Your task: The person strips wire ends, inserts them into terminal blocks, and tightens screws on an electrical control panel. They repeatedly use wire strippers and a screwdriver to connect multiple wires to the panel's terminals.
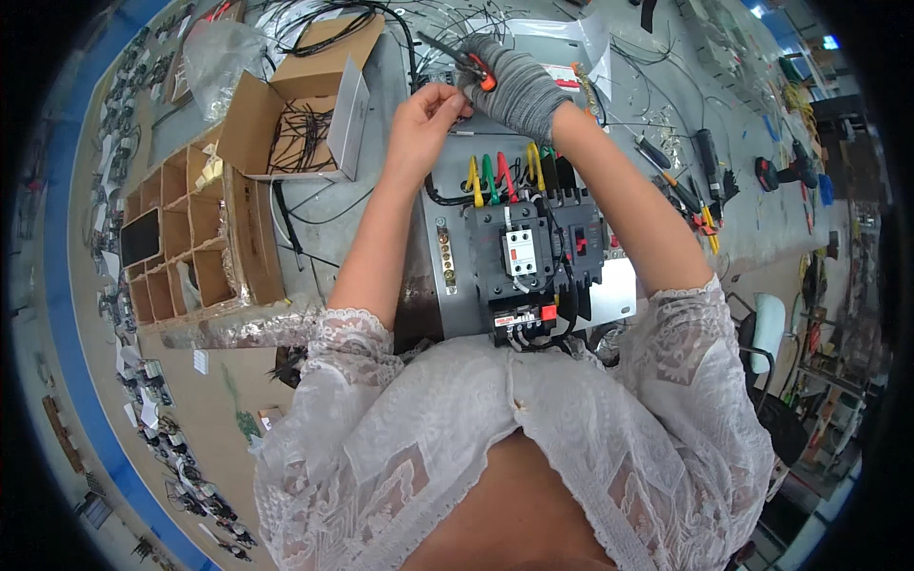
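My bare left hand (428, 124) has its thumb and fingers pinched together at the far part of a metal panel; what lies between the fingertips is too small to make out. Right beside it, my right hand (514, 93) wears a grey knit glove. It grips an orange-and-black-handled tool (484, 74) whose long dark end points to the far left; its exact kind is unclear. Nearer me on the panel sit a black contactor (490, 252) with a white front block (520, 253), a black circuit breaker (583, 240) and several yellow, green and red sleeved wires (489, 179).
An open cardboard box (350, 124) of short black wires stands left of my left arm. Beyond it is a brown compartment tray (252, 238). A brass terminal strip (446, 257) lies near the contactor. Screwdrivers (706, 162) and a cordless drill (798, 167) lie to the right.
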`<state>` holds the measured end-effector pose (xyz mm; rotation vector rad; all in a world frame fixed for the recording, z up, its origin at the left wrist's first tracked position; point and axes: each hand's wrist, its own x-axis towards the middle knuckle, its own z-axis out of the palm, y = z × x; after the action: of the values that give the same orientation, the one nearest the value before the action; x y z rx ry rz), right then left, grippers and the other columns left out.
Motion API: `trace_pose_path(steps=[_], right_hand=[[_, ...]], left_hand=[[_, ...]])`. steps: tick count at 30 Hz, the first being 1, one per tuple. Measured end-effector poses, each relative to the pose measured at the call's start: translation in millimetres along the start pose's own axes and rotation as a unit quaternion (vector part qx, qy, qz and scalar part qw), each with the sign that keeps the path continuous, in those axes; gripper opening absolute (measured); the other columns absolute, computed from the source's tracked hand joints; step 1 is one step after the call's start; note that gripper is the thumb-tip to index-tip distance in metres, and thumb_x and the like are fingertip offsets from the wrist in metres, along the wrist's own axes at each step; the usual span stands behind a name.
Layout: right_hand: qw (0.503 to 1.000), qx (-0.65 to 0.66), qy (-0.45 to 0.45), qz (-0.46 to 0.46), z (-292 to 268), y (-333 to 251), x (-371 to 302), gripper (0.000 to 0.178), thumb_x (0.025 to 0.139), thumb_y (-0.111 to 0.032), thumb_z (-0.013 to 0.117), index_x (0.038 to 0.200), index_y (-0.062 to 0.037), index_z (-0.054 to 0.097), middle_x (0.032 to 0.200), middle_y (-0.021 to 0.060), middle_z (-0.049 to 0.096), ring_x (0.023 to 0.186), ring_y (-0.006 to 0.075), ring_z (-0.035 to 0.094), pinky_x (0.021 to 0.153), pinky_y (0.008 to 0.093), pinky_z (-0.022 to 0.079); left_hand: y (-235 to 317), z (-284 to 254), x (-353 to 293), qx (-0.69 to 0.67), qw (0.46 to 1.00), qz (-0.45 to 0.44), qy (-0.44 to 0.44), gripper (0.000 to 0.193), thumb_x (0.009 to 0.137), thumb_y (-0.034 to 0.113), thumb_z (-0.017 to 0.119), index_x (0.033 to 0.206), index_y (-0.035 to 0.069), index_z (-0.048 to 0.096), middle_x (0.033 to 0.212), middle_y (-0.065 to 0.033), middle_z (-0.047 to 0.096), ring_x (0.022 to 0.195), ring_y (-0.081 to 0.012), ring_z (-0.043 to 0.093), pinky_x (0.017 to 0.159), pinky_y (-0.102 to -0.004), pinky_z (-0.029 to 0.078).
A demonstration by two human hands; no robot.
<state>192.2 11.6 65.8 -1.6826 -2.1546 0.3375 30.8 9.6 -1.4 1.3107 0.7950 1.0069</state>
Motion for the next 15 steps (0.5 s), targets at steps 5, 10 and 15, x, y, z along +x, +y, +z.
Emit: trace_pose_path(steps=[5, 10, 15], right_hand=[[0.988, -0.061, -0.011, -0.138, -8.3, -1.8, 2.0, 0.048, 0.071, -0.016, 0.071, 0.114, -0.0035, 0.053, 0.091, 0.0202, 0.064, 0.085, 0.038, 0.063, 0.074, 0.0431, 0.052], [0.977, -0.116, -0.056, -0.171, -6.8, -4.4, 8.8, 0.042, 0.074, -0.019, 0.071, 0.109, -0.004, 0.054, 0.09, 0.0204, 0.063, 0.084, 0.0387, 0.062, 0.074, 0.044, 0.051], [0.979, -0.142, -0.026, -0.144, -2.1, -1.2, 16.9, 0.037, 0.077, -0.019, 0.069, 0.108, -0.0063, 0.055, 0.09, 0.019, 0.065, 0.083, 0.0362, 0.064, 0.072, 0.0413, 0.052]], left_hand=[[-0.7, -0.8, 2.6, 0.032, 0.999, 0.009, 0.004, 0.017, 0.09, 0.012, 0.058, 0.097, -0.002, 0.063, 0.083, -0.0046, 0.066, 0.077, -0.0096, 0.059, 0.073, -0.0241, 0.046], [-18.3, -2.4, 5.6, -0.018, 1.0, 0.019, 0.002, 0.014, 0.09, 0.01, 0.057, 0.092, -0.001, 0.065, 0.081, -0.0039, 0.066, 0.074, -0.0099, 0.058, 0.071, -0.0245, 0.045], [-0.1, -6.7, 7.9, 0.072, 0.997, 0.009, -0.016, 0.012, 0.091, 0.007, 0.056, 0.095, -0.001, 0.064, 0.084, -0.004, 0.066, 0.075, -0.01, 0.058, 0.071, -0.0239, 0.045]])
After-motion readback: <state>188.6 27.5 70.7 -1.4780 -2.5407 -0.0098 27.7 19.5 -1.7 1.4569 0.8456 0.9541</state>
